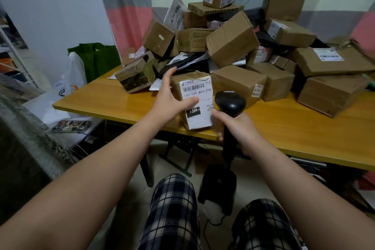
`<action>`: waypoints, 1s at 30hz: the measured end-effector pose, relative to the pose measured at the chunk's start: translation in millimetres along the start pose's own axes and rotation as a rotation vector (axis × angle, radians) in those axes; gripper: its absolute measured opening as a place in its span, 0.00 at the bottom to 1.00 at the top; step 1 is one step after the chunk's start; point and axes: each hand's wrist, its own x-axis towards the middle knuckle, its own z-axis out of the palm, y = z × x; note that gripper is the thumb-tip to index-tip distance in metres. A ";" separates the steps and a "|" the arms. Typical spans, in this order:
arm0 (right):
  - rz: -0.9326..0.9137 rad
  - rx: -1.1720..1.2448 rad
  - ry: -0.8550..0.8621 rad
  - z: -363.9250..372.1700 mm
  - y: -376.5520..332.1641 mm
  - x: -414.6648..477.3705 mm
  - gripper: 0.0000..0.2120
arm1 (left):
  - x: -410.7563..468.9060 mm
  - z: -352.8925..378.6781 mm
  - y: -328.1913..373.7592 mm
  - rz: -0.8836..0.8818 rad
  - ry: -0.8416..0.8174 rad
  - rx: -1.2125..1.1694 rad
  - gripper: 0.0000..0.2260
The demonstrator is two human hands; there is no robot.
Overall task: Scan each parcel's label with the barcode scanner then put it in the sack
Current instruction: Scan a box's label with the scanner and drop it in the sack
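We see the left hand (172, 97) holding 1 small brown parcel (199, 89) over the near edge of the yellow table (284, 134). The thumb lies across the white label and the fingers reach round the far left side, so the grip is clamped on the box. The label faces us, a little tilted, with a barcode at the top and "A03-210" printed below it.

The right hand (241, 130) is curled tight round the handle of the black barcode scanner (230, 101). The scanner's head stands upright just beside the label's lower right corner; we cannot tell whether it touches the box.

Behind the held parcel, a heap of parcels (229, 40) covers the back of the table: mostly brown cardboard boxes, with some grey and white mailer bags wedged between them. 1 box marked "772" sits on top.

At the left edge of our view is the woven sack (24, 119), well apart from the held parcel. Further back on the left stand a green bag (97, 57) and a white plastic bag (74, 75). Below the hands we see 2 knees in checked trousers (174, 209), with a black stand (219, 184) between them
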 end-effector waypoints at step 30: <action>-0.361 -0.166 0.088 2.1 -6.5 -44.1 0.08 | 24.3 -1.4 -8.4 0.021 0.154 0.262 0.33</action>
